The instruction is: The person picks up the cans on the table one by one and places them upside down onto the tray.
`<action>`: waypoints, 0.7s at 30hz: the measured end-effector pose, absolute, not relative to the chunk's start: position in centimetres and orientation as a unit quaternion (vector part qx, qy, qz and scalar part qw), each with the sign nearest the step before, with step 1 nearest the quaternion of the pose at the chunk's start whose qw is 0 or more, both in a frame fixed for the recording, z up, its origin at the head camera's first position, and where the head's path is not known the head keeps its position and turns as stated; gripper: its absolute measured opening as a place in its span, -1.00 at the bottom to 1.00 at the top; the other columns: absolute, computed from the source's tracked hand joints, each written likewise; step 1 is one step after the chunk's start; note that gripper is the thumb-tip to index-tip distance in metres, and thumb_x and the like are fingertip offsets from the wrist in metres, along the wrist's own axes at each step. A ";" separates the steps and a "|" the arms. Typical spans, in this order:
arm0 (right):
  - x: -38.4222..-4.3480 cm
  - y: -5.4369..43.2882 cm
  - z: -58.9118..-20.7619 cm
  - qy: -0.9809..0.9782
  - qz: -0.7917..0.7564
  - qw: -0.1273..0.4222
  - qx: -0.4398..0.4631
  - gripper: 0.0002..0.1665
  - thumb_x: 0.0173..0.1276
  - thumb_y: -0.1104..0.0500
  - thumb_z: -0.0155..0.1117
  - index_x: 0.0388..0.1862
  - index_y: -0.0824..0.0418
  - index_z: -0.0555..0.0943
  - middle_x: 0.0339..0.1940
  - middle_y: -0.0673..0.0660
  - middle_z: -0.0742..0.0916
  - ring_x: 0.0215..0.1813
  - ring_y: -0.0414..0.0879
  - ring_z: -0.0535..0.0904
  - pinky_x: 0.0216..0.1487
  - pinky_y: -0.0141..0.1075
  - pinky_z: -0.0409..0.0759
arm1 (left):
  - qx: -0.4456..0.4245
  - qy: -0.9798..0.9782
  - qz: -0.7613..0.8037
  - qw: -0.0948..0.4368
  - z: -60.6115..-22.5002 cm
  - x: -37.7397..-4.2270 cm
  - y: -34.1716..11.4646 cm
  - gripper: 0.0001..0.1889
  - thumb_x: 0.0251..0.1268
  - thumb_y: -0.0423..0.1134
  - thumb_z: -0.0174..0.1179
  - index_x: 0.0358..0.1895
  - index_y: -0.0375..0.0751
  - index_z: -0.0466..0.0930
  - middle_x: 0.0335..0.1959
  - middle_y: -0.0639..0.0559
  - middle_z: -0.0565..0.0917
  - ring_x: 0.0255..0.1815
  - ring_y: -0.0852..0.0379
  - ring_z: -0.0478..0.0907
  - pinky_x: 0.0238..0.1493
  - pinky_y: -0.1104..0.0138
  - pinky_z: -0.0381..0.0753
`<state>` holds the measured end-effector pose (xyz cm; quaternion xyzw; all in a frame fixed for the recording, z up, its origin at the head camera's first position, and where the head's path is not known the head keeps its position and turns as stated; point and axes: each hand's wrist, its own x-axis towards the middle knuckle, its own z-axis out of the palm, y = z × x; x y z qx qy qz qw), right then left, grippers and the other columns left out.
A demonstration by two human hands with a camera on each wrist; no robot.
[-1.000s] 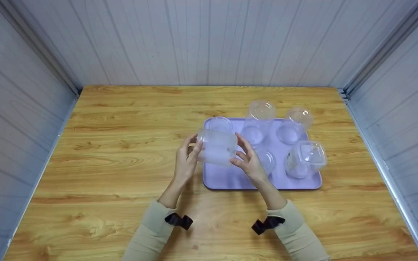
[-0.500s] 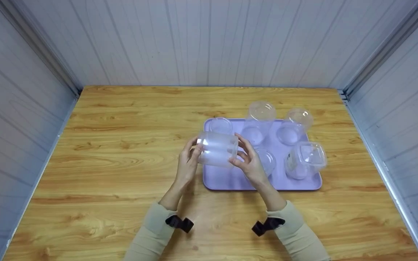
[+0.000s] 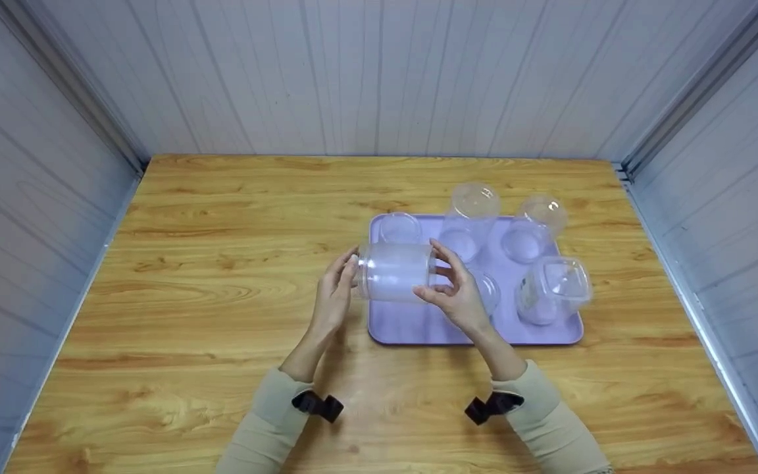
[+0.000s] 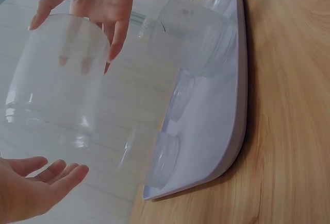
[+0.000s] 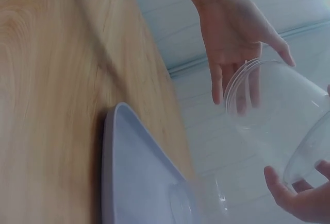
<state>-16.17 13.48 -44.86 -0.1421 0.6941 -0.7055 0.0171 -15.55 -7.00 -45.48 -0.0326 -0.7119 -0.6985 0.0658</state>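
A clear plastic jar (image 3: 395,271) lies sideways in the air over the left part of the purple tray, its ringed mouth end facing left. My right hand (image 3: 454,293) grips the jar's base end between thumb and fingers. At the mouth end, my left hand (image 3: 334,293) has its fingers stretched out loosely. In the left wrist view a gap shows between the left hand (image 4: 44,188) and the jar (image 4: 56,74). The right wrist view has the left fingers extended behind the see-through rim, with the right hand (image 5: 309,198) cupping the other end.
The purple tray (image 3: 412,329) bears several clear containers: a small round one (image 3: 400,228), two taller round ones at the back, a low round one (image 3: 486,293) partly behind my right hand, and a squarish jar (image 3: 553,289). Pale panel walls surround the wooden table (image 3: 221,276).
The jar has turned from slightly tilted to nearly level, showing its ringed mouth. My left hand has loosened from that end and shifted slightly left; the right hand keeps its grip.
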 end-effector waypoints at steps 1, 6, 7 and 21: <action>-16.0 13.5 -44.5 0.703 -0.697 0.015 -0.142 -0.12 -0.03 0.44 0.33 0.30 0.30 0.18 0.13 0.26 0.34 0.03 0.12 0.35 -0.15 -0.18 0.50 | -0.025 -0.713 -0.698 0.066 -45.1 -15.4 -7.1 -0.60 0.39 -0.29 -0.21 0.13 -0.55 0.28 0.05 -0.36 0.42 0.03 -0.16 0.40 -0.06 0.09 0.46; -15.2 13.2 -42.7 0.748 -0.646 0.006 -0.151 -0.11 -0.05 0.40 0.36 0.29 0.32 0.19 0.14 0.26 0.35 0.05 0.19 0.31 -0.13 0.03 0.45 | 0.009 -0.723 -0.687 0.071 -43.8 -14.8 -7.3 -0.63 0.39 -0.27 -0.21 0.03 -0.55 0.36 -0.09 -0.36 0.50 -0.06 -0.23 0.43 -0.10 0.00 0.45; -15.0 13.2 -42.4 0.759 -0.632 0.002 -0.155 -0.11 -0.06 0.38 0.38 0.29 0.33 0.20 0.14 0.26 0.36 0.05 0.19 0.32 -0.13 0.05 0.44 | 0.015 -0.722 -0.688 0.071 -43.9 -14.9 -7.4 -0.63 0.39 -0.27 -0.20 0.02 -0.54 0.38 -0.11 -0.37 0.50 -0.06 -0.24 0.43 -0.10 -0.02 0.44; -16.4 13.8 -44.9 0.872 -0.428 -0.038 -0.236 -0.03 -0.20 -0.02 0.50 0.26 0.05 0.31 0.11 0.09 0.39 0.12 -0.03 0.31 -0.09 -0.11 0.45 | 0.031 -0.767 -0.632 0.100 -49.1 -17.2 -9.3 -0.63 0.30 -0.20 -0.01 -0.03 -0.48 0.47 -0.20 -0.23 0.57 -0.17 -0.15 0.52 -0.15 0.15 0.51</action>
